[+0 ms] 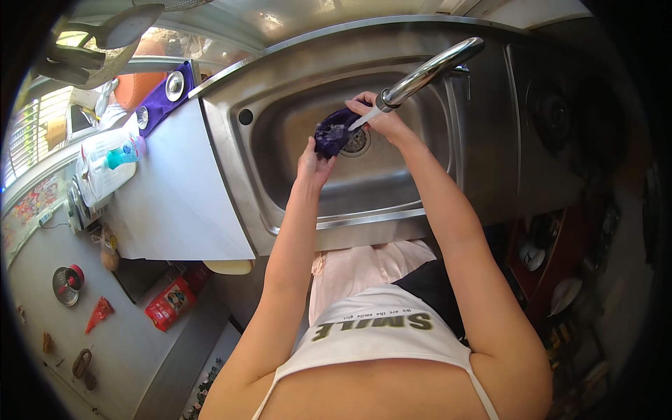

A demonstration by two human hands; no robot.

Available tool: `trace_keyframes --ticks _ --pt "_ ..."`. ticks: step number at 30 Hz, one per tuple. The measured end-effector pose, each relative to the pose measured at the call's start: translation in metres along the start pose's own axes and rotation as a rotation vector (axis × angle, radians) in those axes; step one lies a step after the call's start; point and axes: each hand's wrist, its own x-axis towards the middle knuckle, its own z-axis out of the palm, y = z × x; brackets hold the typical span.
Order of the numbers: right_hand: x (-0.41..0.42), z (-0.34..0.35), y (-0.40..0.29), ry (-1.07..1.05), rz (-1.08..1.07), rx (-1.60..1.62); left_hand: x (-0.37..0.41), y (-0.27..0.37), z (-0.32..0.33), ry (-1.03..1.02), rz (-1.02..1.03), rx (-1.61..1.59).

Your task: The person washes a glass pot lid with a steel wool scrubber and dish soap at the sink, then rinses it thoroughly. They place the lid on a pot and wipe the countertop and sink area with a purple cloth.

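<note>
A wet, dark purple cloth is stretched between my two hands inside the stainless steel sink. At its lower left end, my left hand grips the cloth. My right hand has hold of the upper right end, close beneath the spout. From the chrome faucet, a stream of water runs down onto the cloth. The drain strainer shows partly behind the cloth and the stream.
Left of the sink is a white counter, with a bottle lying on a white plastic bag. Another purple cloth bears round metal sink parts. A dark cooktop lies to the right. Utensils hang upper left.
</note>
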Motion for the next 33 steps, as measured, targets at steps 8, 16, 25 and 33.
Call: trace_keyframes --ticks 8,16,25,33 --pt "-0.084 0.025 -0.026 0.028 -0.522 -0.718 -0.018 0.006 0.052 -0.475 -0.474 -0.041" --pt "-0.070 -0.024 -0.050 -0.112 -0.257 -0.227 0.004 0.004 0.046 -0.429 -0.381 0.228" --pt "-0.004 0.002 0.057 -0.262 0.204 1.238 -0.043 -0.003 0.089 -0.687 -0.702 -0.361" --pt "-0.032 0.068 -0.006 -0.250 -0.342 1.714 -0.036 -0.033 0.085 -0.995 -0.734 -0.876"
